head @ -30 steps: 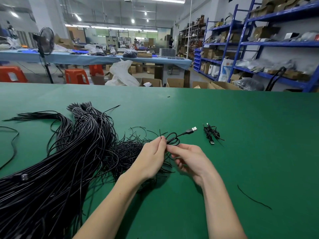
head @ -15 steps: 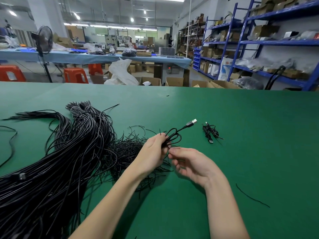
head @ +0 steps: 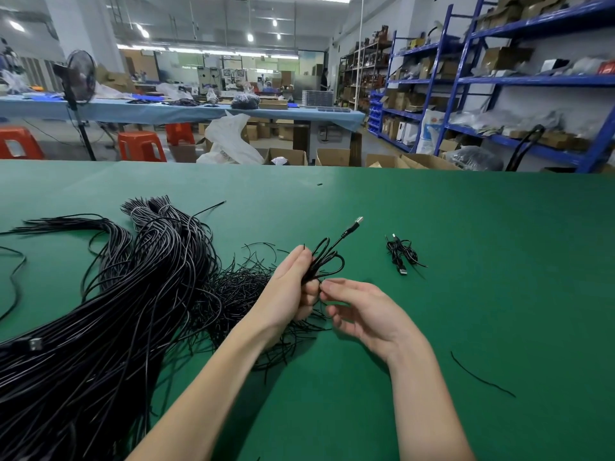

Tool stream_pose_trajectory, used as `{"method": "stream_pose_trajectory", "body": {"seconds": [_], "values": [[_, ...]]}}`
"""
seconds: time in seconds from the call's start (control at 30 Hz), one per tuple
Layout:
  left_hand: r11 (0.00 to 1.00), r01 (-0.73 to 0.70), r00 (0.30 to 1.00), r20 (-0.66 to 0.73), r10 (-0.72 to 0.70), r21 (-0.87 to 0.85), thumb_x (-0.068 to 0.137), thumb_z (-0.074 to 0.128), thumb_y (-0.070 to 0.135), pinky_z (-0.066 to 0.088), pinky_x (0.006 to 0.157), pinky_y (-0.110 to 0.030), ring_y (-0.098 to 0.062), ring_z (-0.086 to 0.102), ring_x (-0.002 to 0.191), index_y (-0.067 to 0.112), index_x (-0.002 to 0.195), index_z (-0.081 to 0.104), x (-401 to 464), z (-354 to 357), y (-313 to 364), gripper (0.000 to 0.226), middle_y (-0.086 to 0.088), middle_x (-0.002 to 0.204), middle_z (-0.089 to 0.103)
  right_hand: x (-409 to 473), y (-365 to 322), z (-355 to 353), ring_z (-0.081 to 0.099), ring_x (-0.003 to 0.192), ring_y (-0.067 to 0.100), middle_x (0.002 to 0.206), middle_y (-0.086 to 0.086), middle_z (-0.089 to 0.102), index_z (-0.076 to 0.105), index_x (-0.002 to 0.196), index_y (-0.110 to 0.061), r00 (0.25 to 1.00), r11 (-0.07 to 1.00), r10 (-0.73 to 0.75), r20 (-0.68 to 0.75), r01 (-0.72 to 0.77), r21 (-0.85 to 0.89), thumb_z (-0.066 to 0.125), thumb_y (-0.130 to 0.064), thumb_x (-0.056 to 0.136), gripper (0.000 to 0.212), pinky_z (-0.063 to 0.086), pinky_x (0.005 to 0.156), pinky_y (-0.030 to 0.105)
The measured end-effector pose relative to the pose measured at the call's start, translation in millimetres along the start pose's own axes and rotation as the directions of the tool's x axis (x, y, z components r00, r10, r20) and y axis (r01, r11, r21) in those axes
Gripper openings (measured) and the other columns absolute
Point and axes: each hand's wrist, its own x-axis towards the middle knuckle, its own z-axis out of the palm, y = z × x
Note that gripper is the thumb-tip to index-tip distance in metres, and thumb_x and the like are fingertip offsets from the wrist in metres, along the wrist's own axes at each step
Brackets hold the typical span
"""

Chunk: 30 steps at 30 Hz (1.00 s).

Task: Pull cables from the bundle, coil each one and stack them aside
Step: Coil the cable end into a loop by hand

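**Loops held loosely, one coil done**

The great bundle [head: 100, 311] covered the tabletop's [head: 466, 261] left side toward the near edge, its frayed ends spilling under the left hand [head: 286, 291]. That tangle probably posed the main risk: a trailing loop could snag there and pull the coil open. The left hand clasped the half-wound cable [head: 324, 261] above mid-table, plug [head: 352, 227] pointing away; the right hand [head: 362, 314] pinched a strand just beside it, other fingers slack, so loops might spring free. One finished coil [head: 401, 256] lay to the right, well apart. A stray wire [head: 482, 379] lay toward the near right edge
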Motion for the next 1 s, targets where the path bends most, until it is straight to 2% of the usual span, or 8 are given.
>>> {"method": "stream_pose_trajectory", "body": {"seconds": [0.23,0.37,0.53,0.63,0.73,0.83,0.93,1.0], "values": [[0.995,-0.054,0.998,0.039,0.051,0.088,0.108,0.038,0.04,0.023,0.039,-0.016,-0.008,0.028,0.045,0.037,0.07,0.049,-5.8,3.1,5.1,0.039,0.006,0.057,0.042,-0.1,1.3,-2.0,0.058,0.059,0.007,0.08,-0.004,0.069,0.07,0.095,-0.011,0.998,0.998,-0.05,-0.03,0.05,-0.024,0.071,-0.013,0.093,0.003,0.049,0.053,0.018],[0.983,-0.088,0.996,0.043,0.083,0.16,0.108,0.036,0.039,0.022,0.039,-0.019,-0.009,0.028,0.045,0.031,0.08,0.048,-7.0,3.1,6.0,0.031,0.005,0.058,0.041,-0.4,1.2,-4.0,0.06,0.059,0.006,0.077,-0.003,0.07,0.07,0.095,-0.009,0.999,0.999,-0.037,-0.02,0.037,0.0,0.07,-0.012,0.093,0.004,0.051,0.052,0.018],[0.983,-0.08,0.991,0.122,0.061,0.164,0.109,0.039,0.034,0.023,0.039,-0.013,0.001,0.033,0.041,0.03,0.098,0.047,-11.6,3.8,12.2,0.014,0.014,0.052,0.043,-0.8,2.6,-10.5,0.065,0.061,0.007,0.076,0.003,0.071,0.069,0.094,-0.004,0.999,0.998,0.006,0.034,-0.009,0.062,0.068,-0.005,0.091,0.003,0.055,0.054,0.018],[0.947,-0.164,0.958,0.272,0.087,0.277,0.109,0.038,0.032,0.022,0.04,-0.014,-0.001,0.03,0.042,0.018,0.092,0.045,-16.2,-0.1,19.3,0.023,0.015,0.051,0.039,-4.6,5.8,-16.5,0.069,0.067,0.011,0.079,0.005,0.073,0.073,0.089,-0.006,0.996,0.998,-0.053,0.078,0.055,-0.017,0.072,-0.007,0.085,0.004,0.056,0.059,0.02],[0.919,-0.234,0.914,0.393,0.096,0.319,0.109,0.04,0.033,0.02,0.043,-0.019,-0.004,0.028,0.046,0.018,0.083,0.046,-20.4,-2.4,28.8,0.03,0.015,0.052,0.04,-9.5,8.1,-21.9,0.071,0.072,0.016,0.086,0.009,0.074,0.078,0.089,-0.009,0.979,0.987,-0.155,0.13,0.159,-0.015,0.077,-0.012,0.074,0.014,0.055,0.06,0.021],[0.879,-0.283,0.885,0.458,0.085,0.384,0.106,0.041,0.033,0.022,0.044,-0.021,-0.005,0.029,0.046,0.019,0.078,0.047,-22.0,-4.3,34.5,0.032,0.015,0.052,0.044,-14.5,6.0,-24.4,0.07,0.073,0.013,0.088,0.003,0.076,0.081,0.087,-0.014,0.947,0.957,-0.242,0.213,0.269,-0.11,0.076,-0.008,0.082,0.009,0.054,0.061,0.021],[0.789,-0.314,0.876,0.481,0.027,0.528,0.11,0.041,0.025,0.028,0.047,-0.012,-0.002,0.035,0.047,0.02,0.076,0.049,-20.9,-5.6,35.4,0.035,0.016,0.054,0.047,-12.7,3.2,-27.1,0.069,0.072,0.01,0.083,-0.002,0.075,0.073,0.104,-0.006,0.944,0.91,-0.218,0.246,0.288,-0.298,0.067,-0.006,0.091,0.014,0.053,0.062,0.019],[0.729,-0.309,0.876,0.481,-0.032,0.611,0.109,0.043,0.027,0.031,0.054,-0.017,-0.005,0.038,0.055,0.025,0.074,0.053,-20.0,-6.9,35.9,0.036,0.015,0.061,0.047,-12.8,-0.1,-28.2,0.068,0.066,0.008,0.077,0.0,0.074,0.073,0.102,-0.005,0.955,0.904,-0.16,0.249,0.243,-0.351,0.067,0.0,0.093,0.012,0.052,0.059,0.017]]}}
